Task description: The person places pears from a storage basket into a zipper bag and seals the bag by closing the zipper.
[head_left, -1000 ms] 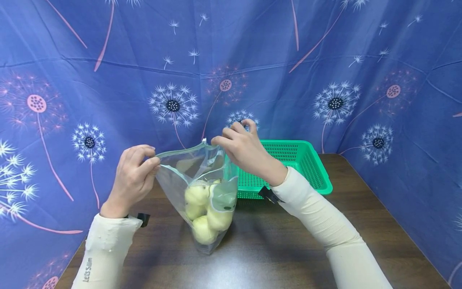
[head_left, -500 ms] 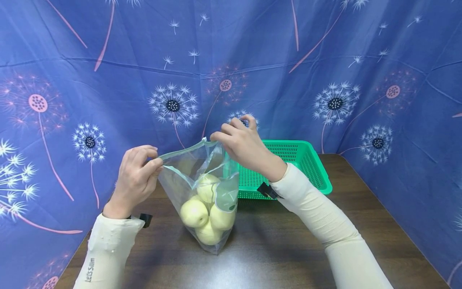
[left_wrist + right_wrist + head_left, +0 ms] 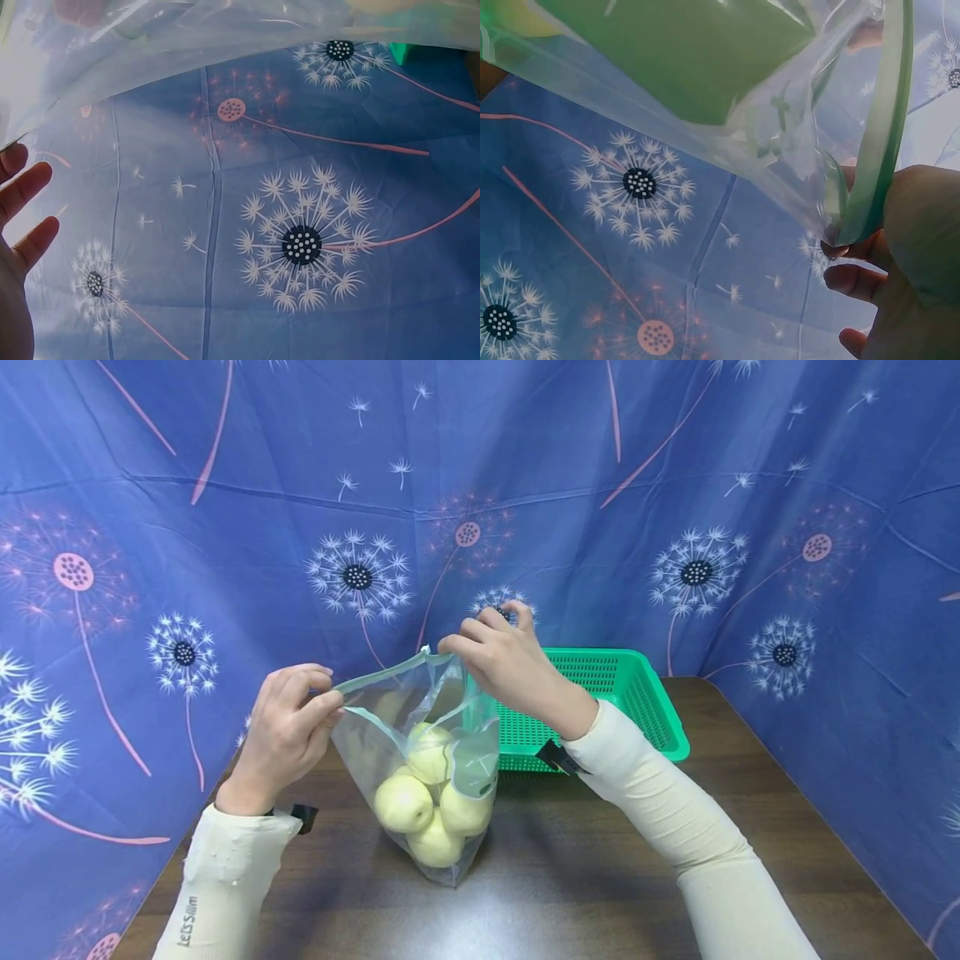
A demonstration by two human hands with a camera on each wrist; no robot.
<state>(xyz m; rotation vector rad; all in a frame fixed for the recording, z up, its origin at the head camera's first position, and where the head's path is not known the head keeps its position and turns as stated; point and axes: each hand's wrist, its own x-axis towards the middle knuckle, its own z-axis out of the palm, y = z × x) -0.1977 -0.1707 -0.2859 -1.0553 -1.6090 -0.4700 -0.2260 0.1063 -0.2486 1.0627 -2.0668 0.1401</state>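
A clear zip bag with a pale green zip strip hangs between both hands, its bottom low over the table or touching it. Inside it lie several pale yellow-green round fruits. My left hand pinches the left end of the bag's mouth between thumb and fingers. At the other end, beside the small zip slider, my right hand pinches the corner. The right wrist view shows the right hand at the end of the green strip. In the left wrist view, left fingers spread below the bag film.
A green perforated plastic basket stands behind and right of the bag, partly hidden by the right hand. The brown wooden table is bordered by blue dandelion-print cloth at the back and sides.
The fruits have shifted and spread inside the bag. My left hand has moved slightly right, and the bag's bottom has swung a little right. The right hand has hardly moved.
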